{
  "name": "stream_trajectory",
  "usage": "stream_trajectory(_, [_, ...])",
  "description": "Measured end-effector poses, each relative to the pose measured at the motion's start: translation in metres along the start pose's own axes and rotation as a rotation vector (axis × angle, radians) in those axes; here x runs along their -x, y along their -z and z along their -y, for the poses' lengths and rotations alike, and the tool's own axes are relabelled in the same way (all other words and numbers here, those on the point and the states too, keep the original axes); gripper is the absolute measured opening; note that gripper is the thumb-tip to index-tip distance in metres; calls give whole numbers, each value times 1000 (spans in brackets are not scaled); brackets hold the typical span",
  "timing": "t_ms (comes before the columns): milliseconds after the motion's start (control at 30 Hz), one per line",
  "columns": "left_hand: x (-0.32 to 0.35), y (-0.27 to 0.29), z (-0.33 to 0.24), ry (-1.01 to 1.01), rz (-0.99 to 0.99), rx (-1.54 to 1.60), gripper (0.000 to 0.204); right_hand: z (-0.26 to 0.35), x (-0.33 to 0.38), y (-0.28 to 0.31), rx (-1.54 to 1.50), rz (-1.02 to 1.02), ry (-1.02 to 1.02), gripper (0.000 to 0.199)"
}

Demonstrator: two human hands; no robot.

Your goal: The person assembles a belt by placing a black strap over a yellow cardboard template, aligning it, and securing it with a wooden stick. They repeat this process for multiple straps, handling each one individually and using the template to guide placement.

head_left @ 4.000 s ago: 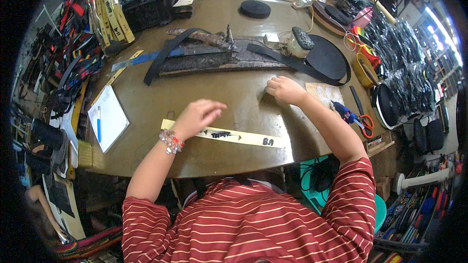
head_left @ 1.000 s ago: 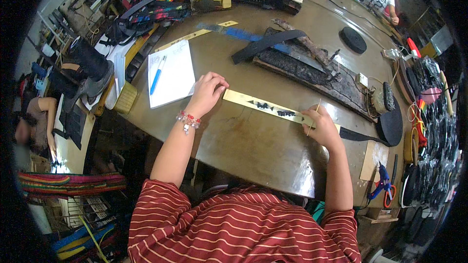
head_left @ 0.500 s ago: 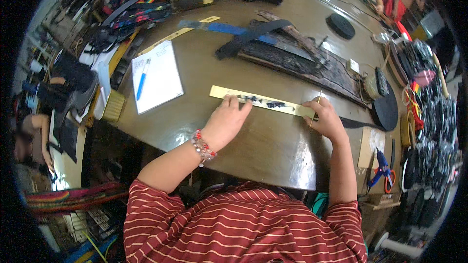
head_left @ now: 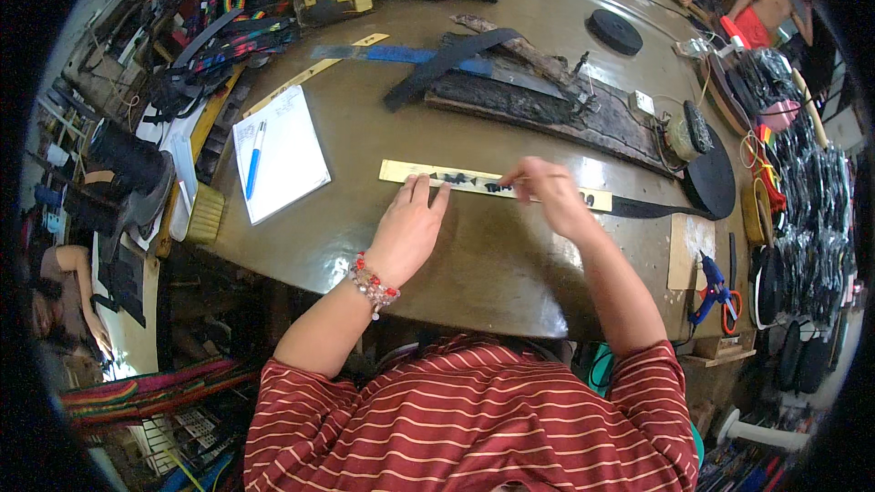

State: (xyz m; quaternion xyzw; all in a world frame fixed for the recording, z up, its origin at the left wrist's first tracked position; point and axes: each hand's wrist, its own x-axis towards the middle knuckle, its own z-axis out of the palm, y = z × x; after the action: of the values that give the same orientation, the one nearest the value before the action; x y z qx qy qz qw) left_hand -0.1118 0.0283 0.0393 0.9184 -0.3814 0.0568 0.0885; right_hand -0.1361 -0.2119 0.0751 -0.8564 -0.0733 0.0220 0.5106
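Note:
A flat yellow measuring strip (head_left: 597,199) with black handwritten marks lies across the brown tabletop in front of me. My left hand (head_left: 409,225) rests on its left half, fingers stretched out and pressing down. Over the middle of the strip is my right hand (head_left: 550,191), smeared by motion, so what its fingers hold cannot be made out. From the strip's right end a black webbing strap (head_left: 652,209) runs to a black roll (head_left: 711,173). Any part of the strap under the strip is hidden.
Beyond the strip lies a long dark board (head_left: 547,118) with a metal fitting. A notepad (head_left: 296,159) with a blue pen (head_left: 252,171) is at left. A glue gun (head_left: 710,287) and orange-handled scissors (head_left: 731,312) lie at right. Another roll (head_left: 614,32) sits farther back.
My right hand has lifted from the strip's right end and moved left over its middle. The thin stick it held is no longer visible. My left hand stays on the strip; the view has shifted slightly.

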Motion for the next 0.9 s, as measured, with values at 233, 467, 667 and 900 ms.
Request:
stream_trajectory(233, [5,-3,0,26,-83,38,44,7,-60,-49,27,50,110,21])
stream_trajectory(467, [1,-6,-4,62,-47,20,42,2,-64,-57,46,2,45,16])
stream_trajectory(667, [1,-6,-5,92,7,53,44,1,-64,-64,133,39,171,10])
stream_trajectory(900, [0,-5,-4,100,12,66,43,-5,-74,-70,335,34,451,10])
